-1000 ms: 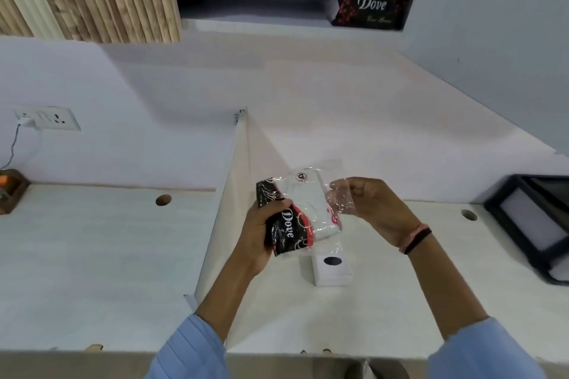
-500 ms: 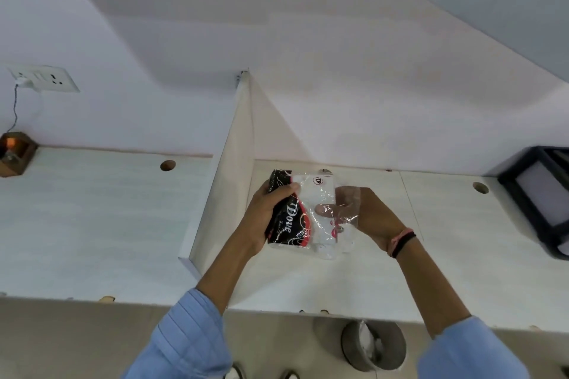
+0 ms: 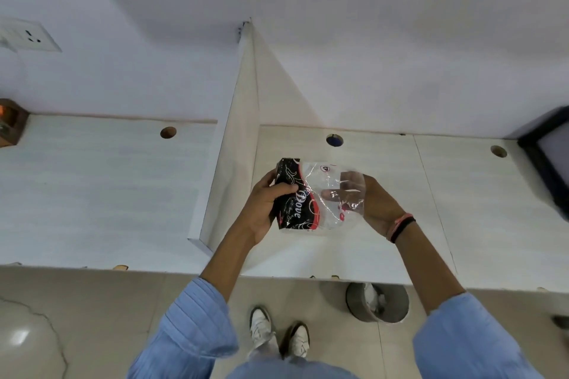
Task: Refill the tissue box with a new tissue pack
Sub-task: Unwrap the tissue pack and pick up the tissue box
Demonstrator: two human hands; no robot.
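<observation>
I hold a tissue pack (image 3: 294, 203) above the white desk (image 3: 431, 209), just right of the upright divider. The pack's left part is black with red trim and white lettering; its right part is clear plastic. My left hand (image 3: 261, 209) grips the black end, thumb across the front. My right hand (image 3: 377, 206) holds the loose clear wrapper end (image 3: 345, 191), fingers showing through the plastic. No tissue box shows in this view.
An upright divider panel (image 3: 238, 132) splits the desk. A black-framed object (image 3: 545, 154) sits at the far right and a small wooden item (image 3: 12, 124) at the far left. A grey bin (image 3: 377, 306) stands on the floor under the desk edge, near my shoes.
The view has tilted down, so the shelf is gone and floor, shoes and bin appear. The white tissue box seen below the pack a second ago is no longer visible. Both hands stay on the pack.
</observation>
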